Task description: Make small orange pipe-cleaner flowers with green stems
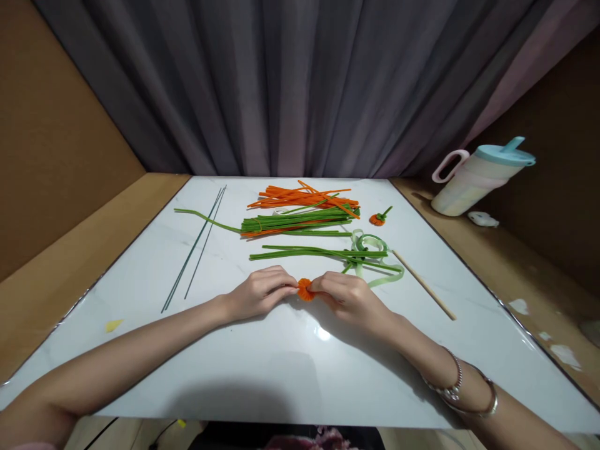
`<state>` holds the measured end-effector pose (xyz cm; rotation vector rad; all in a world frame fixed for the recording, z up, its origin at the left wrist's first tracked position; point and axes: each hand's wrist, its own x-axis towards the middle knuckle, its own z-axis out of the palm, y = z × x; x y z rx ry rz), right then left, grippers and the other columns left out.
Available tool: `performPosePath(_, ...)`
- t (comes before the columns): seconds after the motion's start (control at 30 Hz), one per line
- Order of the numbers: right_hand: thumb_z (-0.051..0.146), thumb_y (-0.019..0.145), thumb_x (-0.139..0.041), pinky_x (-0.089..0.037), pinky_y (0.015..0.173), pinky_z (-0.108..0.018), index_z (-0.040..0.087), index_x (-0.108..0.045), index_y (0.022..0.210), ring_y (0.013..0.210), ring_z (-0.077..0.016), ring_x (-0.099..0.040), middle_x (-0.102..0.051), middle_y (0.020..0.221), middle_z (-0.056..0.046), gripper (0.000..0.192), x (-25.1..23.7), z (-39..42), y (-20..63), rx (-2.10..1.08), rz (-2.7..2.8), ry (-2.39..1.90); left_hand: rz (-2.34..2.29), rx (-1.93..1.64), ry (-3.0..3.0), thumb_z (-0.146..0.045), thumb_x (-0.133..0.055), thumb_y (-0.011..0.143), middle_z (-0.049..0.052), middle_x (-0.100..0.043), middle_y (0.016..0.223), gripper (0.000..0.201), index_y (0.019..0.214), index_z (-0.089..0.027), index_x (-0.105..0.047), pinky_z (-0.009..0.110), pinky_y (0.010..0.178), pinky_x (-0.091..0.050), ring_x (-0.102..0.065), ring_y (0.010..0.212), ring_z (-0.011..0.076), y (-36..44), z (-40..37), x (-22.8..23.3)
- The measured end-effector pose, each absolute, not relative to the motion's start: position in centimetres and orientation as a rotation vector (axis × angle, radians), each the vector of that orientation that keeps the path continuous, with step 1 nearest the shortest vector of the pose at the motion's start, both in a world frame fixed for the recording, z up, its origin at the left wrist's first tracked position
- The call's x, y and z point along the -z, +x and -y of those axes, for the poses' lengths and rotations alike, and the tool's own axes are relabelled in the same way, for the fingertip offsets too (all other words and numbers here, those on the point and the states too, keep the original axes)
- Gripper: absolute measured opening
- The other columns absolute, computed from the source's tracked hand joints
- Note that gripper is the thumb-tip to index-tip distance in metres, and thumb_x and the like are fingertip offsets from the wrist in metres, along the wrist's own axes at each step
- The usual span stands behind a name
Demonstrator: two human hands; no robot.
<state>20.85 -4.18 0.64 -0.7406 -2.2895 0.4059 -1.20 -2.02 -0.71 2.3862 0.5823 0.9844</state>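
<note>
1. Head view: the left hand (pixel 259 291) and the right hand (pixel 345 296) meet over the middle of the white glossy tabletop (pixel 281 362), fingertips pinched from either side on a small fuzzy orange pipe-cleaner coil (pixel 305 289), which sits between them just above the surface.
2. Both hands are narrowed to a pinch, with the other fingers curled under; the right wrist wears two thin silver bracelets (pixel 462 387).
3. Just behind the right hand lie a few loose green pipe cleaners (pixel 309 252) and a curl of pale green ribbon tape (pixel 375 250).
4. Further back is a bundle of green pipe cleaners (pixel 300 223), with a heap of orange pipe cleaners (pixel 300 195) behind it.
5. A finished small orange coil with a green stem (pixel 379 217) lies to the right of that bundle.
6. Thin dark green wires (pixel 197 247) lie diagonally to the left, well apart from the hands; a slim wooden stick (pixel 424 284) lies to the right.
7. A pastel lidded plastic jug with a straw (pixel 478 178) stands on the wooden ledge at the far right.
</note>
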Motion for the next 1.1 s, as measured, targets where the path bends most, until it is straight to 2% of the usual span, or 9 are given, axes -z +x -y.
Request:
performPosePath(0.5,0.007,0.088,-0.044,-0.048,0.059,-0.024,0.013,-0.063,0.085,0.069,-0.0152,-0.06,-0.067,0.077,-0.009,0.02,-0.82,3.96,21.04,-0.351,2.341,-0.711,-0.604,-0.945,2.478,-0.014,-0.048,0.087,0.008,-0.063,0.076,0.011,0.091,-0.013,-0.058,0.029,0.063,-0.048,-0.055,0.069,0.0153,-1.05,2.24,0.5)
performPosePath(0.8,0.007,0.084,-0.05,-0.049,0.055,-0.022,0.014,-0.064,0.079,0.062,-0.0137,-0.063,-0.07,0.072,-0.005,0.017,-0.97,4.0,21.01,-0.393,2.241,-0.71,-0.49,-0.959,2.587,-0.011,-0.047,0.087,0.009,-0.062,0.076,0.012,0.092,-0.012,-0.058,0.031,0.064,-0.05,-0.055,0.07,0.0158,-1.23,2.23,0.43)
performPosePath(1.1,0.003,0.082,-0.045,-0.05,0.054,-0.023,0.014,-0.065,0.076,0.062,-0.0141,-0.064,-0.069,0.07,-0.006,0.023,-1.1,3.84,21.22,-0.294,2.247,-0.728,-0.447,-1.086,2.605,-0.008,-0.05,0.085,0.01,-0.066,0.083,0.021,0.104,-0.012,-0.057,0.033,0.068,-0.053,-0.059,0.075,0.0173,-1.14,2.07,1.06)
